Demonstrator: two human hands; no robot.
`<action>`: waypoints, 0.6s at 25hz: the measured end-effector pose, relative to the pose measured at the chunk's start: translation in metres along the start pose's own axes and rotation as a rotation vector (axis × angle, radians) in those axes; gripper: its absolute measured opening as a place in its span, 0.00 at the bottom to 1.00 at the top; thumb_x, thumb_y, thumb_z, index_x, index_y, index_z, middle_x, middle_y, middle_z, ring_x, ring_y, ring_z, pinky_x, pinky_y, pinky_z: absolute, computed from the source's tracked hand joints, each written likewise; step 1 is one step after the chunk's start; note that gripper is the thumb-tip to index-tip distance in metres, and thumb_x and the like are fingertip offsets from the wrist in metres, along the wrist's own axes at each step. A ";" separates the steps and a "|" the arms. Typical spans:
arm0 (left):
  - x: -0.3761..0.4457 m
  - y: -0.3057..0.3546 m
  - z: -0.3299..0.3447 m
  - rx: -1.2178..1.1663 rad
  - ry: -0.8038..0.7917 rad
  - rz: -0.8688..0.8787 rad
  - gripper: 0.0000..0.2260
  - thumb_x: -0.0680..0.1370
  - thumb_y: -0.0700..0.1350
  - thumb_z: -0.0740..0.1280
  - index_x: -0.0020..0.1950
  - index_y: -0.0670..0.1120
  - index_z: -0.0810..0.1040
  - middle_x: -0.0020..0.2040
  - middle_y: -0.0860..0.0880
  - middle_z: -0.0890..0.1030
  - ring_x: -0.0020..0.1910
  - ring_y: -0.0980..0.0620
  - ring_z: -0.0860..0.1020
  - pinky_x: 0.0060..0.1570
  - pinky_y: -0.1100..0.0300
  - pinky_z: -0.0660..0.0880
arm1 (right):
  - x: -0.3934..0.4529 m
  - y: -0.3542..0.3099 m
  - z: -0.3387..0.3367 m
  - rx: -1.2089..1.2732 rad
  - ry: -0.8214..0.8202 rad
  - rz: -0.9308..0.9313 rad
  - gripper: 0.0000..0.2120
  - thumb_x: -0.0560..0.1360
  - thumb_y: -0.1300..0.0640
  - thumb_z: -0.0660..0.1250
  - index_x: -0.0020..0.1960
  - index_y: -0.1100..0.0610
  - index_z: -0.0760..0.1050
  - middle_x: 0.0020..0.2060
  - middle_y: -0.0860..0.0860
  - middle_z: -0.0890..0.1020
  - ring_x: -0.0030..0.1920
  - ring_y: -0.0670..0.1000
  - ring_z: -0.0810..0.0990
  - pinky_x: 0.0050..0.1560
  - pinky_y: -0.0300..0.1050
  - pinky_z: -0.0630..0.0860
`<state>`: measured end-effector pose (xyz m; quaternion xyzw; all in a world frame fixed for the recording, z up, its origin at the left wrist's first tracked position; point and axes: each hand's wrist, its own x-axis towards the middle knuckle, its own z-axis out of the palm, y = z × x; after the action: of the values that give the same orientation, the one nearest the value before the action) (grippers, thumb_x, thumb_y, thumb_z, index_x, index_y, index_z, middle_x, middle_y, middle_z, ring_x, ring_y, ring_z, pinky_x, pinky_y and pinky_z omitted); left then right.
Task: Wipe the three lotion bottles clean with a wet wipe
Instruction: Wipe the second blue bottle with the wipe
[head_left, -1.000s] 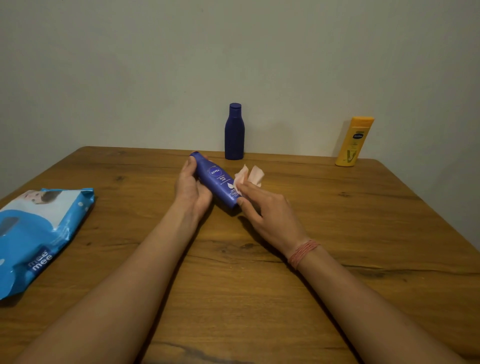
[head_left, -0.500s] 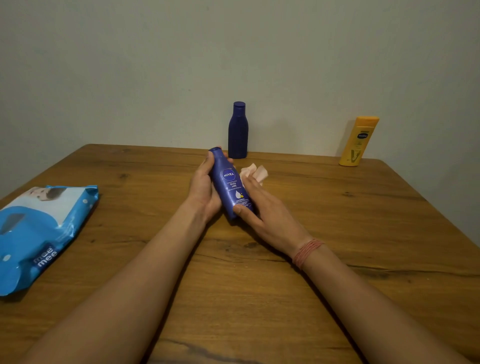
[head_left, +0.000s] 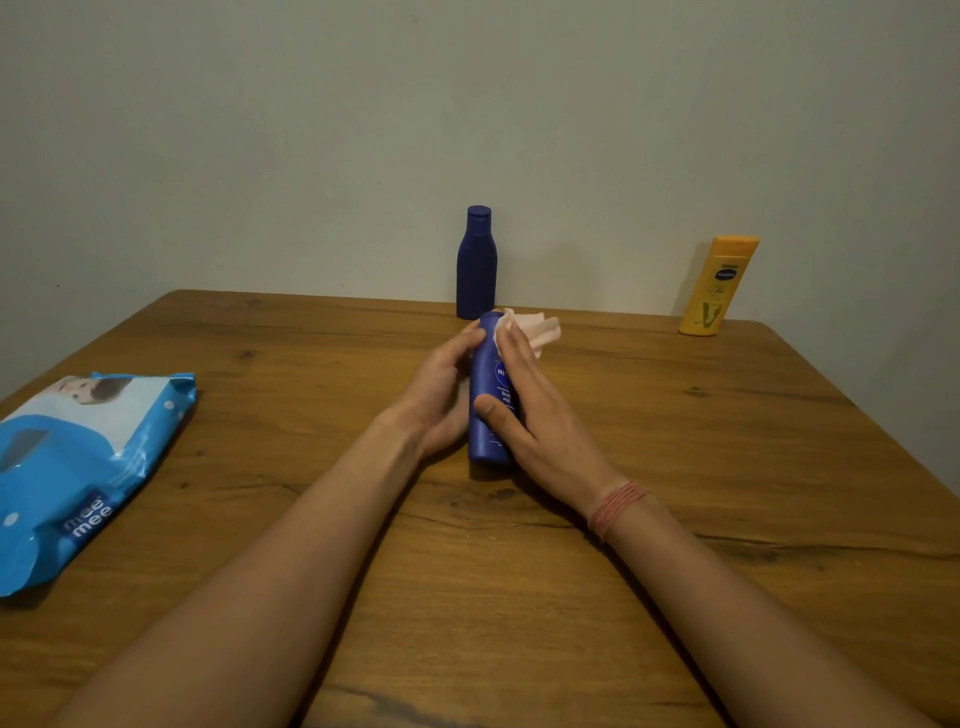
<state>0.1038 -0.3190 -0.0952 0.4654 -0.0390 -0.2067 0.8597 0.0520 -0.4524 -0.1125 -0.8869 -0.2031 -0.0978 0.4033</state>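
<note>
Altogether three lotion bottles, one blue bottle (head_left: 488, 410) gripped by left hand (head_left: 441, 400), right hand (head_left: 530, 410) pressing one wipe (head_left: 535, 330)

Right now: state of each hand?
Left hand: grips the Nivea bottle.
Right hand: holds the wet wipe against that bottle.

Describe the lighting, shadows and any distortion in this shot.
Head view: dim, warm, even light with no glare; soft shadows on the wall behind the dark blue bottle and yellow bottle; a dark shadow under the held bottle; wide-angle stretch enlarges the forearms and the wipes pack.
</note>
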 end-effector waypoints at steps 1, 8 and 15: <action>0.000 0.000 0.000 0.025 -0.022 -0.009 0.17 0.82 0.49 0.63 0.68 0.44 0.75 0.53 0.42 0.83 0.48 0.47 0.83 0.47 0.53 0.81 | 0.000 0.000 -0.001 -0.033 -0.003 -0.026 0.37 0.79 0.36 0.53 0.79 0.46 0.39 0.79 0.42 0.42 0.78 0.42 0.44 0.78 0.53 0.53; 0.001 0.001 -0.002 0.049 -0.041 -0.001 0.19 0.81 0.50 0.64 0.70 0.46 0.74 0.55 0.43 0.82 0.48 0.47 0.82 0.45 0.54 0.81 | 0.001 0.000 -0.002 0.001 0.070 -0.036 0.32 0.81 0.41 0.53 0.80 0.47 0.45 0.78 0.40 0.47 0.78 0.41 0.48 0.77 0.53 0.57; -0.001 0.000 0.000 0.195 -0.091 -0.011 0.16 0.82 0.52 0.62 0.65 0.47 0.77 0.52 0.44 0.83 0.48 0.48 0.82 0.48 0.55 0.80 | 0.002 0.003 -0.003 -0.049 0.063 -0.111 0.31 0.80 0.38 0.50 0.80 0.46 0.47 0.79 0.43 0.49 0.78 0.43 0.45 0.78 0.56 0.53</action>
<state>0.1031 -0.3182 -0.0952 0.5373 -0.0954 -0.2278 0.8065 0.0548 -0.4561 -0.1117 -0.8802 -0.2370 -0.1527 0.3817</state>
